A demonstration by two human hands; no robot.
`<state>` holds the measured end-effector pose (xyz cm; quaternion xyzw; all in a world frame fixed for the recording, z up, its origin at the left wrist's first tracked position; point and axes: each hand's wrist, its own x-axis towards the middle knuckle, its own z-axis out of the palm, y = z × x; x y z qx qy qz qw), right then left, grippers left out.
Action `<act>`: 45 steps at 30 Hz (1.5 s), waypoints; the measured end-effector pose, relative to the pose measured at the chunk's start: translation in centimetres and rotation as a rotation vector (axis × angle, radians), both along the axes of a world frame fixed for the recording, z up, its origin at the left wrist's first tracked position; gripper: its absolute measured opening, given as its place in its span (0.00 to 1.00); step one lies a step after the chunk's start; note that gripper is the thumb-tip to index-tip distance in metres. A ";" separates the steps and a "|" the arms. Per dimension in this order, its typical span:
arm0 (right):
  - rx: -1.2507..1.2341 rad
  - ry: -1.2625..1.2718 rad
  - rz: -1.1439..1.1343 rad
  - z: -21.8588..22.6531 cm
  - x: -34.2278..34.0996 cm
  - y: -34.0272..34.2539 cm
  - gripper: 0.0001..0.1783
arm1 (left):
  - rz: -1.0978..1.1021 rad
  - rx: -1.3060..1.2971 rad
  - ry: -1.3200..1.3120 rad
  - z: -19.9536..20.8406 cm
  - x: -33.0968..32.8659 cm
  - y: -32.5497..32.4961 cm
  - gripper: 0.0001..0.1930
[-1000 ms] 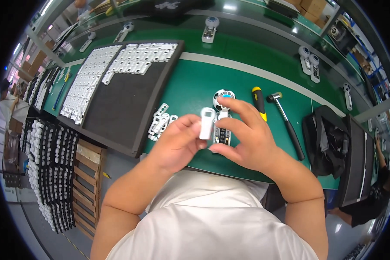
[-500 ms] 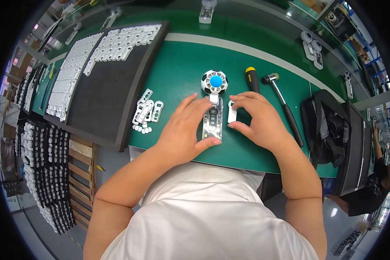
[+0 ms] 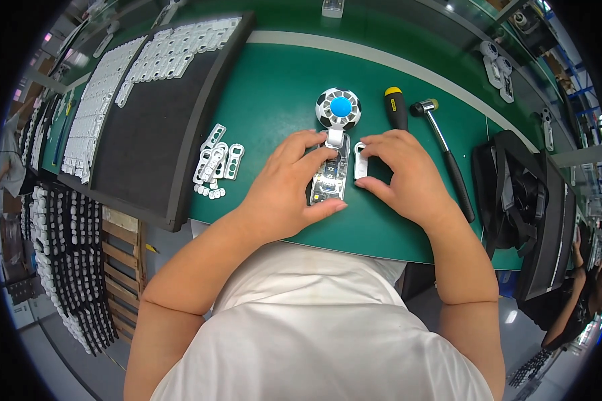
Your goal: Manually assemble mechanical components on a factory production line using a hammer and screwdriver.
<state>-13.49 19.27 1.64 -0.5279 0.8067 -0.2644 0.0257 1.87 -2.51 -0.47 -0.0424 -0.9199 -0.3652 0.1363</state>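
A small handheld fan (image 3: 329,179) lies on the green table, its see-through body showing the circuit inside. Its round head (image 3: 338,108) has a black-and-white football pattern and a blue hub. My left hand (image 3: 289,182) grips the body from the left, fingers near the neck and thumb by the lower end. Just to the right of the fan, my right hand (image 3: 403,175) pinches a narrow white plastic cover (image 3: 361,162) between fingers and thumb. The cover stands apart from the fan body.
Loose white covers (image 3: 215,160) and small white pieces (image 3: 209,192) lie left. Beyond them is a dark tray (image 3: 160,134) with rows of white parts. A yellow-black screwdriver (image 3: 395,110), a mallet (image 3: 455,174) and a black bag (image 3: 512,194) lie right. A person (image 3: 575,294) is at far right.
The whole view has shifted slightly. Both hands keep nearly the same hold, the left on the fan and the right on the white cover. The person at far right has moved an arm.
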 end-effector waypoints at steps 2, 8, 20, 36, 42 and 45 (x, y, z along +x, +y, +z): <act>-0.085 -0.004 -0.017 0.3 0.1 -0.1 0.25 | 0.001 0.011 -0.002 0.0 0.0 -0.1 0.37; -0.182 0.041 0.007 0.9 1.1 -0.5 0.26 | -0.001 0.033 -0.009 -0.1 0.1 -0.1 0.38; -0.149 0.065 0.055 0.3 3.1 -2.7 0.24 | 0.043 0.064 -0.007 -0.4 0.5 -0.1 0.51; -0.064 0.207 0.060 1.0 3.4 -2.1 0.24 | -0.107 -0.151 0.158 0.2 2.9 0.8 0.31; -0.051 0.247 -0.178 3.0 0.6 0.1 0.29 | -0.061 -0.261 0.201 -0.4 3.2 1.2 0.25; 0.244 0.318 -0.492 2.1 -3.2 5.1 0.26 | -0.043 -0.274 0.250 -0.4 3.1 1.3 0.26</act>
